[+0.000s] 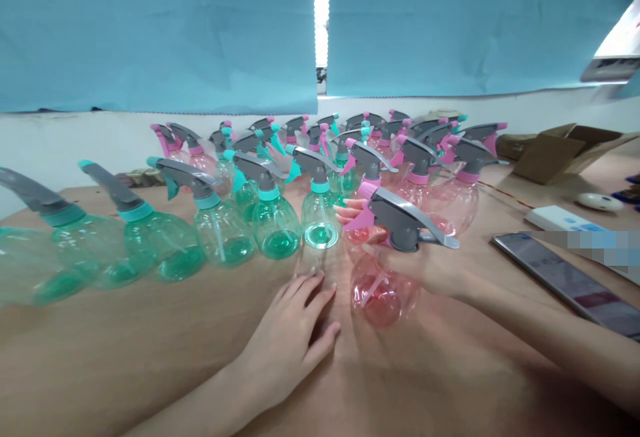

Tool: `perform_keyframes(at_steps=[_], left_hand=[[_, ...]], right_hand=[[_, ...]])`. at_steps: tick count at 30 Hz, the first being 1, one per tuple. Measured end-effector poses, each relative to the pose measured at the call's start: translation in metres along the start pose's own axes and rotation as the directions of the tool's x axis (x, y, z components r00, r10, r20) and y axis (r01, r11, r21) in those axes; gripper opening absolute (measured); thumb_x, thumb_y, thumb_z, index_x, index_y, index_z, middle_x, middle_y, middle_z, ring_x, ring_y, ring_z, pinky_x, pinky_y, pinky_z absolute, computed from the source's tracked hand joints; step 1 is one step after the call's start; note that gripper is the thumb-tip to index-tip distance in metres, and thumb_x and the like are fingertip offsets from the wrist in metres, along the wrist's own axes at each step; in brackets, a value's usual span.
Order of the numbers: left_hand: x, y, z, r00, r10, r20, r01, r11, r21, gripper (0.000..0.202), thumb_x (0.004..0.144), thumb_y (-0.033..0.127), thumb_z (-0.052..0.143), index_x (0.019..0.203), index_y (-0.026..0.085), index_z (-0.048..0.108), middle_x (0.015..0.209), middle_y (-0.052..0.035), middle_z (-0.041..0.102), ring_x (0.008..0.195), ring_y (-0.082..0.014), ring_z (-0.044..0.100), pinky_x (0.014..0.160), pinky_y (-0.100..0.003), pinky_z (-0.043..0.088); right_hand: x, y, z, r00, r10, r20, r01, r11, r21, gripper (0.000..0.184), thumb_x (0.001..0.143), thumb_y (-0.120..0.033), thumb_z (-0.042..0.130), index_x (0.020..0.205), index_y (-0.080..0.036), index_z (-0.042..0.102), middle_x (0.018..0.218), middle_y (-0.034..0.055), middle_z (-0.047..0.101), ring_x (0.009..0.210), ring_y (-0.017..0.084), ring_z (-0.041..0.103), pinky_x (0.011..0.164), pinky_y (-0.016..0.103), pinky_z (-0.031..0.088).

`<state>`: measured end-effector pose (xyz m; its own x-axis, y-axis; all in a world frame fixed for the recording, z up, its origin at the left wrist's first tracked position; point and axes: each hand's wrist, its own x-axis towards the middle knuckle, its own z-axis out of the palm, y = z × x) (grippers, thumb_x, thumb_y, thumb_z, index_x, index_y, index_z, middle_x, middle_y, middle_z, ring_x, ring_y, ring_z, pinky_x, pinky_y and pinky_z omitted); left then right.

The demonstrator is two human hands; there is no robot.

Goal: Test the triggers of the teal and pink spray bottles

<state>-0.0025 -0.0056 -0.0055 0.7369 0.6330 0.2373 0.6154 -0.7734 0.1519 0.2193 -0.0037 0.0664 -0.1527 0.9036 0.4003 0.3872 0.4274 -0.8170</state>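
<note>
My left hand (300, 317) lies palm down on the wooden table, fingers spread and holding nothing. Right of it, a clear pink spray bottle (384, 294) with a grey and pink trigger head (400, 217) stands closest to me. My right hand (413, 267) is at this bottle's neck, just under the trigger head, which partly hides it. Its fingertips show past the left side of the head. Just beyond my hands stand a green spray bottle (321, 220) and another green spray bottle (277, 227), both with turquoise collars.
More green spray bottles (165, 244) stretch to the left, and pink ones (455, 200) stand behind. On the right lie a phone (570, 280), a white power strip (565, 218), a white mouse-like object (600, 202) and an open cardboard box (555, 157). Blue curtains (160, 30) hang behind.
</note>
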Motion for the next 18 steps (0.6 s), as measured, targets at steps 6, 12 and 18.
perform_keyframes(at_steps=[6, 12, 18], left_hand=[[-0.0007, -0.0005, -0.0001, 1.0, 0.002, -0.023, -0.002, 1.0, -0.01, 0.038, 0.093, 0.033, 0.051, 0.128, 0.017, 0.054, 0.136, -0.0135, 0.052, 0.128, -0.0309, 0.045, 0.103, -0.051, 0.039], [-0.0005, -0.0009, 0.0007, 1.0, 0.003, -0.013, -0.003, 1.0, -0.013, 0.04, 0.092, 0.032, 0.052, 0.128, 0.015, 0.054, 0.135, -0.015, 0.052, 0.127, -0.0323, 0.045, 0.103, -0.053, 0.039], [0.0006, -0.0001, -0.0003, 1.0, -0.008, 0.011, 0.008, 1.0, 0.002, 0.039, 0.093, 0.032, 0.052, 0.128, 0.015, 0.055, 0.136, -0.0144, 0.052, 0.128, -0.0316, 0.044, 0.103, -0.052, 0.039]], right_hand=[[0.0006, 0.0008, -0.0002, 1.0, 0.027, 0.013, -0.027, 1.0, 0.008, 0.007, 0.067, -0.016, 0.051, 0.067, -0.023, 0.053, 0.062, -0.0039, 0.053, 0.054, 0.01, 0.046, 0.049, 0.023, 0.041], [-0.0002, -0.0002, -0.0011, 1.0, 0.024, 0.011, -0.024, 0.999, 0.029, 0.01, 0.065, -0.014, 0.051, 0.067, -0.023, 0.053, 0.06, -0.0043, 0.051, 0.054, 0.01, 0.045, 0.05, 0.023, 0.041], [-0.0017, 0.0048, -0.0026, 0.994, 0.093, 0.064, -0.097, 0.994, 0.05, 0.016, 0.062, -0.013, 0.048, 0.072, -0.023, 0.055, 0.064, -0.0046, 0.053, 0.052, 0.01, 0.045, 0.05, 0.023, 0.041]])
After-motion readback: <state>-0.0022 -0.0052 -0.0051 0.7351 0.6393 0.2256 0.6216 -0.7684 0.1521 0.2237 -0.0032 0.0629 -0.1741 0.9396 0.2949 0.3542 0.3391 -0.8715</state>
